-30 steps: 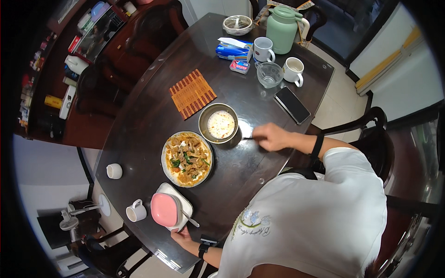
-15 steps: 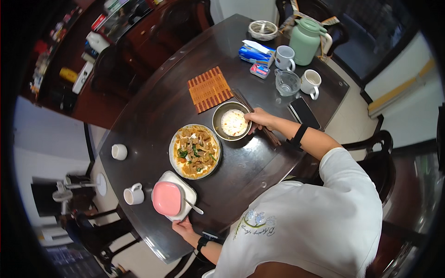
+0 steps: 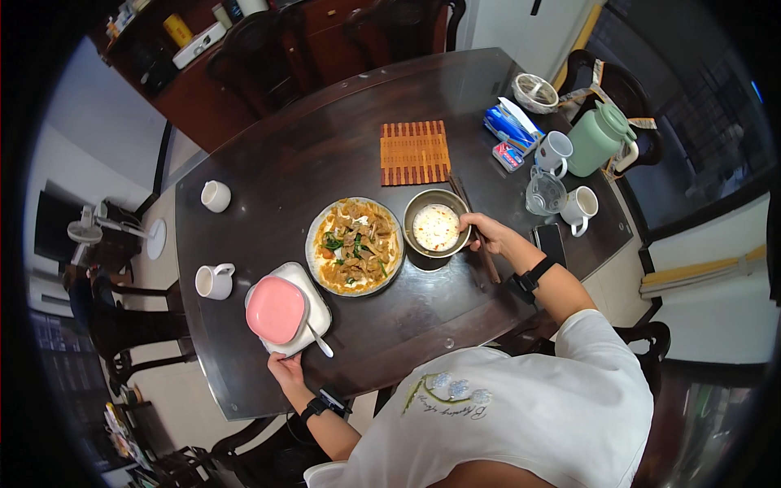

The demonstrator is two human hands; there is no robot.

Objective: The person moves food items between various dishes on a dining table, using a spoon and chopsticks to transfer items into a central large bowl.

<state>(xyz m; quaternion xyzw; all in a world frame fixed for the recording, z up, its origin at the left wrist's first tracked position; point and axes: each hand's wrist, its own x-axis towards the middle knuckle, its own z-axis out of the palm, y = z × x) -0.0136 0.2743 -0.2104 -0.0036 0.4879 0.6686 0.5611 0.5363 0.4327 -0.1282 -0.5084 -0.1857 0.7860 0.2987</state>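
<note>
The metal bowl (image 3: 437, 228), right of the noodle plate (image 3: 355, 245), is being gripped at its rim by the right hand (image 3: 482, 231). The white dish (image 3: 294, 319) edge is being pinched by the left hand (image 3: 285, 368). Next move likely calls for steady lifting, avoiding spills.

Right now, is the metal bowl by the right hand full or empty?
Partly full: the metal bowl stands upright holding pale, whitish food. The right hand touches its rim.

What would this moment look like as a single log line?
left hand: at white plate edge, under pink plate | right hand: on metal bowl rim | beside bowl: food plate, chopsticks
</note>
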